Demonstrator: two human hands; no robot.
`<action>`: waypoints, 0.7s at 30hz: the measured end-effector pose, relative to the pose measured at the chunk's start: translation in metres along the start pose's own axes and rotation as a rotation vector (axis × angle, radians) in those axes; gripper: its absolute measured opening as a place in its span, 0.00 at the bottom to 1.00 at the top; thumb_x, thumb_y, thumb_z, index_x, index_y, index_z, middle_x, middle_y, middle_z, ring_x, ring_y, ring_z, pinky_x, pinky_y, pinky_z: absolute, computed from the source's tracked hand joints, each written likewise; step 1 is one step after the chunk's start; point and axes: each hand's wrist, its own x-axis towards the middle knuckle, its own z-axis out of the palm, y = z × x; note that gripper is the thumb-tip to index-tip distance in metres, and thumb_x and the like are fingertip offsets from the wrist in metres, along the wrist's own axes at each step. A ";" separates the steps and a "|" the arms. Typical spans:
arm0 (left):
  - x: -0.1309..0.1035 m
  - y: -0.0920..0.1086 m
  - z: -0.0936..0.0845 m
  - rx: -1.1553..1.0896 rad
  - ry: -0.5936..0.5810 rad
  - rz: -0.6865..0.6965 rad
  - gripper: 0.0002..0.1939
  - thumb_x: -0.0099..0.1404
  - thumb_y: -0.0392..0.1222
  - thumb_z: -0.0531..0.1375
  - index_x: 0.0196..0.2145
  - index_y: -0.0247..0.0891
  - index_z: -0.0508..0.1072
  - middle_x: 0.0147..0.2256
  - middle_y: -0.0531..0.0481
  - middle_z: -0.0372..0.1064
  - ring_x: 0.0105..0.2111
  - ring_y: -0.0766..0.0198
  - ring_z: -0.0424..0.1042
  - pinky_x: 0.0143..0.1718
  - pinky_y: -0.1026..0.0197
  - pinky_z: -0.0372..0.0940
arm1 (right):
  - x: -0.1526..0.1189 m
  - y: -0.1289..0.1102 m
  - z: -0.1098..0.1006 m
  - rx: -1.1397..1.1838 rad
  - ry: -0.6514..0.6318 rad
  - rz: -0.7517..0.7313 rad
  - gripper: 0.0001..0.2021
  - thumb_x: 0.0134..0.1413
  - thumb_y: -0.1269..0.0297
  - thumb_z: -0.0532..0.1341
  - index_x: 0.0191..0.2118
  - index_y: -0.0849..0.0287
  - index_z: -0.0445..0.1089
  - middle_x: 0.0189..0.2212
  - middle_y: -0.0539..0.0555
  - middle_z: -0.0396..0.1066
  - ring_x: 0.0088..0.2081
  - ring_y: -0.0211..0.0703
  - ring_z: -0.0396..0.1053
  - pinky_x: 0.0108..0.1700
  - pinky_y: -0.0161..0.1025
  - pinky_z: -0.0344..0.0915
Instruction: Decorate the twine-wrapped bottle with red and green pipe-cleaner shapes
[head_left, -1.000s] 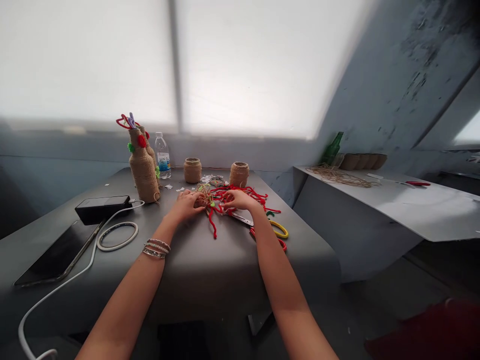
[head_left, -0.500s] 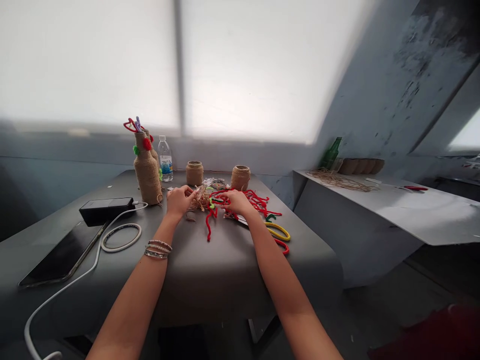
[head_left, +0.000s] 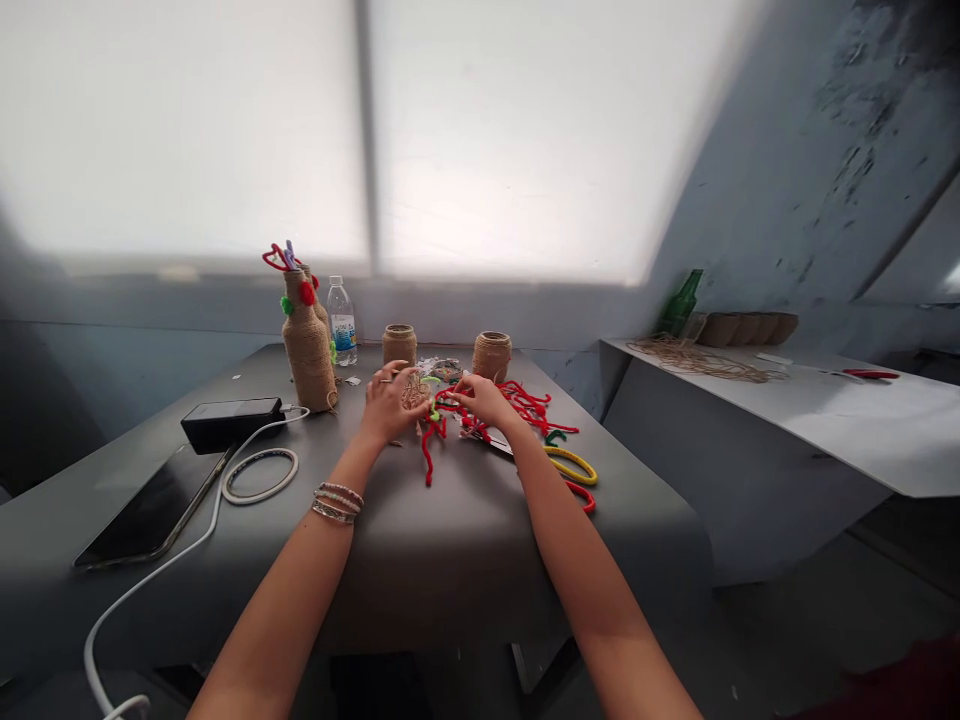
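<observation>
Two hands [head_left: 486, 401] flank the tangled twine [head_left: 415, 391].

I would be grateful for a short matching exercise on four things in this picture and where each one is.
Things:
1. bare left hand
2. scissors with yellow and red handles
3. green glass bottle
4. flat black phone

Places:
A. on the white side table
B. left of the coiled white cable
C. at the tan twine tangle
D. partly hidden by the right forearm

Pairs: 1-C, 2-D, 3-A, 4-B
</observation>
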 end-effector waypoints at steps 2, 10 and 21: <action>-0.002 0.002 0.005 -0.017 -0.179 0.157 0.31 0.58 0.56 0.61 0.56 0.45 0.64 0.59 0.46 0.57 0.60 0.52 0.52 0.61 0.51 0.47 | 0.001 -0.001 0.001 0.165 -0.051 0.000 0.06 0.53 0.65 0.61 0.34 0.64 0.72 0.35 0.55 0.73 0.36 0.39 0.70 0.38 0.34 0.64; -0.001 -0.006 0.011 0.081 -0.343 0.197 0.16 0.62 0.45 0.57 0.48 0.44 0.73 0.51 0.46 0.69 0.57 0.51 0.57 0.59 0.47 0.48 | 0.008 0.006 0.002 0.599 0.068 0.051 0.17 0.49 0.74 0.59 0.48 0.65 0.67 0.40 0.59 0.74 0.36 0.38 0.71 0.37 0.34 0.68; 0.000 0.000 0.000 0.167 -0.230 0.041 0.14 0.61 0.40 0.55 0.45 0.38 0.69 0.41 0.42 0.73 0.47 0.49 0.64 0.49 0.49 0.56 | 0.000 0.026 -0.011 -0.089 -0.020 0.353 0.13 0.44 0.69 0.63 0.40 0.60 0.71 0.43 0.58 0.73 0.43 0.48 0.70 0.41 0.38 0.65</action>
